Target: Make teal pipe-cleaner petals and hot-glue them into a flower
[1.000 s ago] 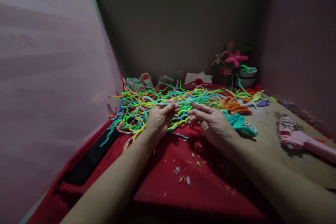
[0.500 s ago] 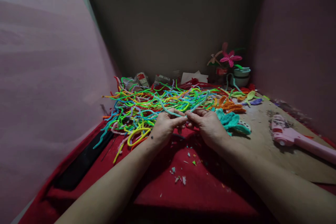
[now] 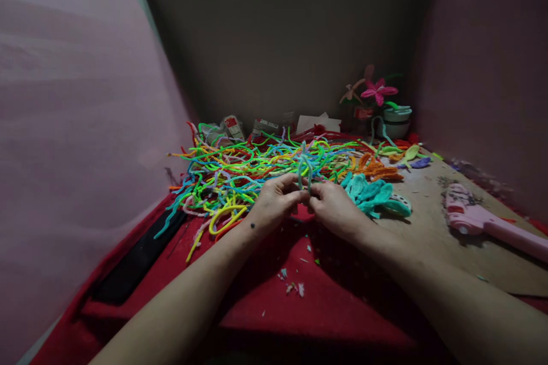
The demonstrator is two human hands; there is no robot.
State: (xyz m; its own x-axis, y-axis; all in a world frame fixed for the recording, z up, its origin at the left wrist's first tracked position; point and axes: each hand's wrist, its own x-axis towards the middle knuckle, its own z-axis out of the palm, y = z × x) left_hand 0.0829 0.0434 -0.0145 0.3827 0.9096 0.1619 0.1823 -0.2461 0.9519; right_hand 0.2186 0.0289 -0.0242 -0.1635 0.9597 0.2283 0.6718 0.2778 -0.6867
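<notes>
Between my hands stands a pale teal pipe cleaner, bent into a narrow upright loop that comes together at its top. My left hand pinches its left side low down, thumb against fingers. On the other side my right hand pinches the right side, close to the left fingertips. A large tangle of coloured pipe cleaners lies just beyond both hands. Teal fuzzy petal shapes rest right beside my right hand.
On the right, a pink glue gun lies on a brown board. Orange petal shapes and a potted pink flower are farther back. A black flat item lies at left on the red cloth, among small scraps.
The pipe cleaner was spread in a wide V with its ends apart. Now it is a narrow upright loop, its upper parts brought together. The view has shifted slightly.
</notes>
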